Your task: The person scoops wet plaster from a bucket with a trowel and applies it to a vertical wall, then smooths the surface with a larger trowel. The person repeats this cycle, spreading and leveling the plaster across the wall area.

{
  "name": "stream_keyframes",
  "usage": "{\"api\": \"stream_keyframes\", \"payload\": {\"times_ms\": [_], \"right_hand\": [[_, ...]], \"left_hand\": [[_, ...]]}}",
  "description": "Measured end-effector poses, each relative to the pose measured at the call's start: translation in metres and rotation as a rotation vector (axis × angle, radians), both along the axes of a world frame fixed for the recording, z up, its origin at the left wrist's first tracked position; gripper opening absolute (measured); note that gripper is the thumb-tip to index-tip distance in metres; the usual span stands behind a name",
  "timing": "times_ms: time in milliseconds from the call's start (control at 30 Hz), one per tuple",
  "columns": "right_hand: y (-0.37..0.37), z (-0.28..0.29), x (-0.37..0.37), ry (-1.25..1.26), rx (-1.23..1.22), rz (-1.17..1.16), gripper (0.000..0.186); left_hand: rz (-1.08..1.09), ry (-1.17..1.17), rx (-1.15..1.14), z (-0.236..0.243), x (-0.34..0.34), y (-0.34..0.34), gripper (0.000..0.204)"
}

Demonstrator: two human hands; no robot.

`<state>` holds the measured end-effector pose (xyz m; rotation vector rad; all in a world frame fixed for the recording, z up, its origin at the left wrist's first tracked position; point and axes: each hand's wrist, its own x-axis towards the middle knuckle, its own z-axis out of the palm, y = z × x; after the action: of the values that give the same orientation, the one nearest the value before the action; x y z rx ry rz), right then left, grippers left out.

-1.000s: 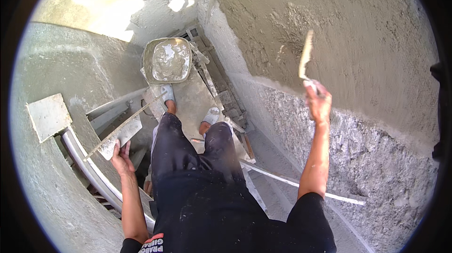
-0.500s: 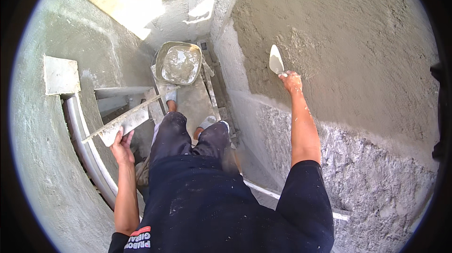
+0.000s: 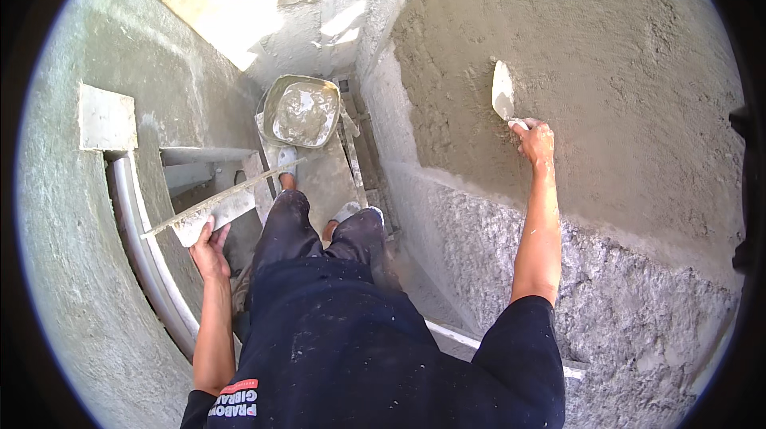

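My right hand grips the handle of a pointed trowel, its pale blade against the grey wet render on the right-hand wall. Below that render runs a band of rough, lighter wall. At the left, my left hand holds a white board with a long, narrow, mortar-crusted strip along its upper edge. A squarish bucket of wet mortar sits beyond my feet, at the far end of the planks.
I stand on a narrow plank platform between walls. To the left are a pale square plate, a curved rail and an opening with beams. A white bar crosses low at the right; a sunlit wall is at the top.
The trowel blade has moved down and left, then slightly up and right along the render. My left hand still holds the board. The view has shifted a little.
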<state>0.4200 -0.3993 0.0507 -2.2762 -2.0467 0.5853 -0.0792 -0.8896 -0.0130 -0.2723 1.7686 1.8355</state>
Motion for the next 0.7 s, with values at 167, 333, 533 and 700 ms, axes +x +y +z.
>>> {"api": "stream_keyframes", "payload": {"times_ms": [167,333,533,700], "right_hand": [[-0.037,0.060,-0.008,-0.104,0.145,-0.002,0.040],[-0.086,0.078,-0.030,-0.345,0.363,0.197,0.039],[-0.123,0.064,-0.079,0.619,-0.339,0.299,0.034],[-0.086,0.040,-0.087,0.816,-0.536,0.076,0.028]], "left_hand": [[-0.016,-0.014,0.040,0.000,-0.001,0.012,0.035],[-0.037,-0.011,0.043,0.002,0.000,0.019,0.032],[-0.032,-0.023,0.016,0.005,-0.001,0.020,0.032],[-0.034,0.010,-0.001,0.011,-0.003,0.016,0.036]]}}
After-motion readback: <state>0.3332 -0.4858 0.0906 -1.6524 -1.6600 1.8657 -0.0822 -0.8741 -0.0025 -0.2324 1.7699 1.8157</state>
